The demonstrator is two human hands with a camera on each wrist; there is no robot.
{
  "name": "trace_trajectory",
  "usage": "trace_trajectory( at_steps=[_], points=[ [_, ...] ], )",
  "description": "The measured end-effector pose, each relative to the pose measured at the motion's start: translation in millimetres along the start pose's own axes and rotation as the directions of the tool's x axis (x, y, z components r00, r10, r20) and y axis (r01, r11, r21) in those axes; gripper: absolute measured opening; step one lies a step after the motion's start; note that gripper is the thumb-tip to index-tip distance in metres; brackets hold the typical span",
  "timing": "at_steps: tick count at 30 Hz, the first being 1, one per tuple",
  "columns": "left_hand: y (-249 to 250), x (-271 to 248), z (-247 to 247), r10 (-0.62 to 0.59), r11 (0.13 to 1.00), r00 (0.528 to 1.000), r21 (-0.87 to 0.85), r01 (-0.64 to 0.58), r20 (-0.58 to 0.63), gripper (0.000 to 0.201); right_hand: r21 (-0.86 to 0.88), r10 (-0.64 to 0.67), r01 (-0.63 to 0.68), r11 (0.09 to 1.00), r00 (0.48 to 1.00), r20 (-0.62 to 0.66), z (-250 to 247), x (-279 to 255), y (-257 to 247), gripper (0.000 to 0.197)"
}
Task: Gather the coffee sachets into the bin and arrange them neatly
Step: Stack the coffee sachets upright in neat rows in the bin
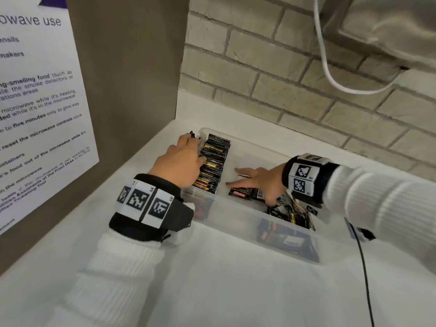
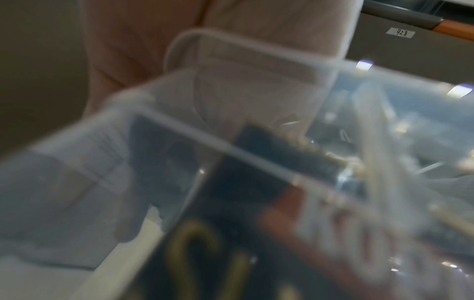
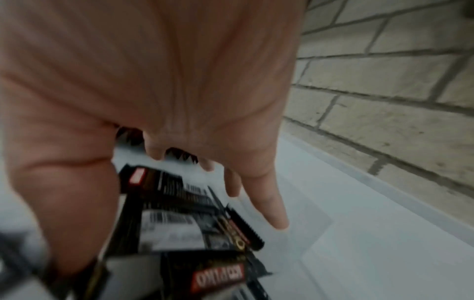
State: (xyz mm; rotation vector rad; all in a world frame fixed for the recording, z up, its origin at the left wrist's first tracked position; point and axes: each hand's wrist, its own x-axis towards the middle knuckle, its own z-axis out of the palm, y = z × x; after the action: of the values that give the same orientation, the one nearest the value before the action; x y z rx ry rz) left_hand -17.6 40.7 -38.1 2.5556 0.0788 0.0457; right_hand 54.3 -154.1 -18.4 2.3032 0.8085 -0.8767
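The step in hand looks like lining up the coffee sachets inside the clear bin point(image 1: 238, 215) on the white counter point(image 1: 212, 291). To do it well, the person should steady the standing row of sachets point(image 1: 213, 161) at the bin's left end so it does not topple, and slide loose ones up against it, all facing one way. The left hand point(image 1: 181, 161) is curled over that row, and its fingers seem to pinch a sachet at the far corner. The right hand point(image 1: 257, 182) lies with fingers straight and spread, pressing on a flat sachet point(image 1: 240, 192) on the bin floor, fingertips just past it. A loose heap of sachets point(image 1: 290, 214) sits under the right wrist.
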Motion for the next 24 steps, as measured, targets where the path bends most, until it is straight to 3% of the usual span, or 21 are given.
trace_trajectory(
  at_steps=[4,7,11,14,16,20,24],
  points=[
    [-0.8,0.8,0.2,-0.012,1.0,1.0,0.01,0.011,0.007,0.049,-0.05,-0.022,0.021,0.999,0.999,-0.031,6.6,6.8,6.0,0.107],
    [-1.6,1.8,0.8,-0.011,1.0,1.0,0.009,0.011,0.006,0.05,-0.062,-0.041,0.037,0.997,0.997,-0.064,5.7,4.8,15.9,0.087],
    [-1.4,2.7,2.0,-0.011,1.0,1.0,0.003,0.011,0.009,0.049,-0.246,-0.008,-0.014,0.969,0.996,-0.089,7.8,5.9,21.6,0.066],
    [-0.8,2.9,2.0,-0.014,1.0,1.0,0.004,0.014,0.006,0.049,-0.328,0.034,-0.052,0.943,0.998,-0.06,9.4,10.5,24.4,0.063],
    [-0.6,2.9,1.6,-0.018,1.0,1.0,0.0,0.018,0.007,0.049,-0.369,0.035,-0.038,0.929,0.999,-0.016,8.8,9.3,23.2,0.049],
    [-1.1,2.9,1.1,-0.011,1.0,1.0,-0.002,0.011,0.007,0.05,-0.361,0.073,-0.047,0.932,0.996,0.06,3.1,3.7,30.1,0.034],
    [0.8,0.2,-0.9,-0.023,0.999,1.0,-0.026,0.023,-0.002,0.048,-0.301,0.104,-0.102,0.948,0.995,-0.007,-1.8,-12.3,44.2,0.037]
  ],
)
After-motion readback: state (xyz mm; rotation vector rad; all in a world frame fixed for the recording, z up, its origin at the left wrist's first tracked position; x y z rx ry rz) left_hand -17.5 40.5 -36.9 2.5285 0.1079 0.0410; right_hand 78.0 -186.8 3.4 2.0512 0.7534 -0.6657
